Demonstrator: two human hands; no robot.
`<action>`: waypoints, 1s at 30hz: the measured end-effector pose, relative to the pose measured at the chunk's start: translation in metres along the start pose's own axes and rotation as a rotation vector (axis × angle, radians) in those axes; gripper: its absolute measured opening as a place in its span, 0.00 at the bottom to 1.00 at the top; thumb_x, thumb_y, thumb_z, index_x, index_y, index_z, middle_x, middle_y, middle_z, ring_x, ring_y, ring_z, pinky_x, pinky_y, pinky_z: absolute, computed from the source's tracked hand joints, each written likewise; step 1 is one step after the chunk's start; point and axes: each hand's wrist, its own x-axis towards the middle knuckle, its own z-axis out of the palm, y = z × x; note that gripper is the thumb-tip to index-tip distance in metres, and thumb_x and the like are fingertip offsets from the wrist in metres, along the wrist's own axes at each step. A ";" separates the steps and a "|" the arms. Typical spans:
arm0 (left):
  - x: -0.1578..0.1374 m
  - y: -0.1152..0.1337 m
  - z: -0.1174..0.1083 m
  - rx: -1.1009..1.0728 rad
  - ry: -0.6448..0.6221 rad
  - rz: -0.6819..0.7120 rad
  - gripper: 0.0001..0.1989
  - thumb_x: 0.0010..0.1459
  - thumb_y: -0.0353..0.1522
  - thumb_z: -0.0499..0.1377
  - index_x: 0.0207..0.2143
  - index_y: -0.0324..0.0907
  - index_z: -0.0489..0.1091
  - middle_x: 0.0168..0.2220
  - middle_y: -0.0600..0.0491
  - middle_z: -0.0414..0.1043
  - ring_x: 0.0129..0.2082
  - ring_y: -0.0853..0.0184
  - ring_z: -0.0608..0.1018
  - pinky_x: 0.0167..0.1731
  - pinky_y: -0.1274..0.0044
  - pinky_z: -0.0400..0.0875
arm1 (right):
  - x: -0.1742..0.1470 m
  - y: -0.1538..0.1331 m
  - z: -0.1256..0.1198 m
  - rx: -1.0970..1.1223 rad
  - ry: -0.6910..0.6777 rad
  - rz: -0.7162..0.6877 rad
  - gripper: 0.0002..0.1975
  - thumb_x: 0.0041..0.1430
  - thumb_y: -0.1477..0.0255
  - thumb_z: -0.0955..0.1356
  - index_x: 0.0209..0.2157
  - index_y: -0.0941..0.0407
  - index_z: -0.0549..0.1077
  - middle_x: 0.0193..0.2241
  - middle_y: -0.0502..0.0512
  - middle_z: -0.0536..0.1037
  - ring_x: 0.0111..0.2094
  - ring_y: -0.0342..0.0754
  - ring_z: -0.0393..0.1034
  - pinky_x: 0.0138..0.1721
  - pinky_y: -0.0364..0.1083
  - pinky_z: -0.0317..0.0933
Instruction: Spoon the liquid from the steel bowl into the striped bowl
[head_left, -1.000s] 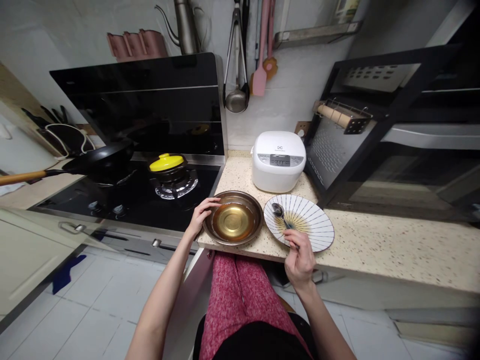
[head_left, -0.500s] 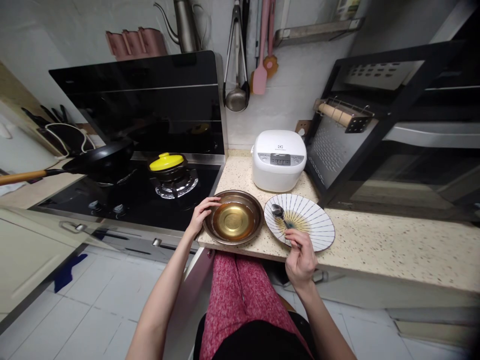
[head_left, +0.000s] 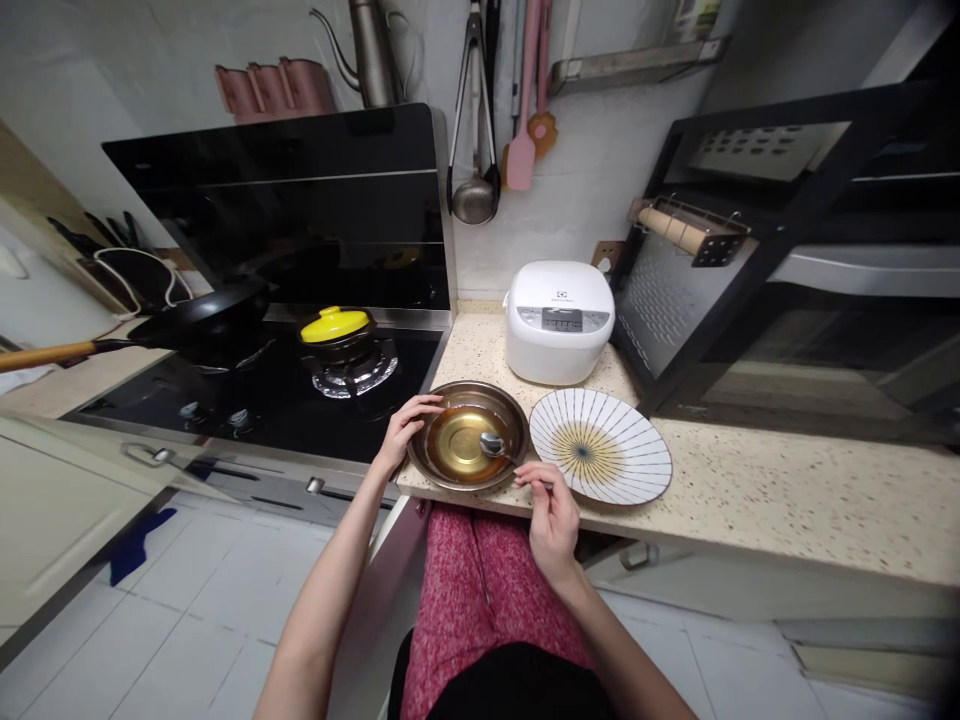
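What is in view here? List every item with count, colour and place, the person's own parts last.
metal bowl: 1, steel with amber liquid, counter edge beside the hob
spoon: 1, silver, its bowl inside the metal bowl
plate: 1, white with dark rays and a yellow centre, right of the metal bowl
rice cooker: 1, white, behind the bowl and plate
counter: 1, speckled beige
pot lid: 1, yellow, on the right burner
frying pan: 1, black with a wooden handle, left burner
ladle: 1, steel, hanging on the wall
spatula: 1, pink, hanging
left hand: on the metal bowl's left rim
right hand: holds the spoon's handle
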 end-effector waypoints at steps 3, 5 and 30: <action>0.000 -0.002 0.000 -0.005 0.003 0.003 0.18 0.59 0.31 0.55 0.46 0.43 0.83 0.57 0.45 0.77 0.60 0.49 0.74 0.65 0.55 0.61 | -0.002 0.002 0.005 0.023 -0.023 0.063 0.10 0.73 0.73 0.61 0.39 0.54 0.73 0.35 0.53 0.77 0.34 0.45 0.73 0.37 0.46 0.70; 0.000 -0.003 -0.001 -0.005 0.002 0.003 0.18 0.60 0.31 0.55 0.46 0.43 0.83 0.57 0.45 0.77 0.60 0.49 0.74 0.65 0.55 0.61 | -0.004 0.004 0.007 0.036 -0.029 0.097 0.10 0.73 0.72 0.61 0.39 0.54 0.73 0.35 0.53 0.77 0.34 0.45 0.73 0.36 0.46 0.70; -0.001 0.002 0.000 0.019 0.003 -0.008 0.18 0.60 0.31 0.54 0.46 0.43 0.83 0.57 0.44 0.76 0.60 0.49 0.74 0.65 0.55 0.61 | -0.008 0.008 0.010 0.203 0.043 0.169 0.11 0.74 0.69 0.61 0.37 0.54 0.71 0.35 0.53 0.77 0.33 0.45 0.75 0.35 0.47 0.73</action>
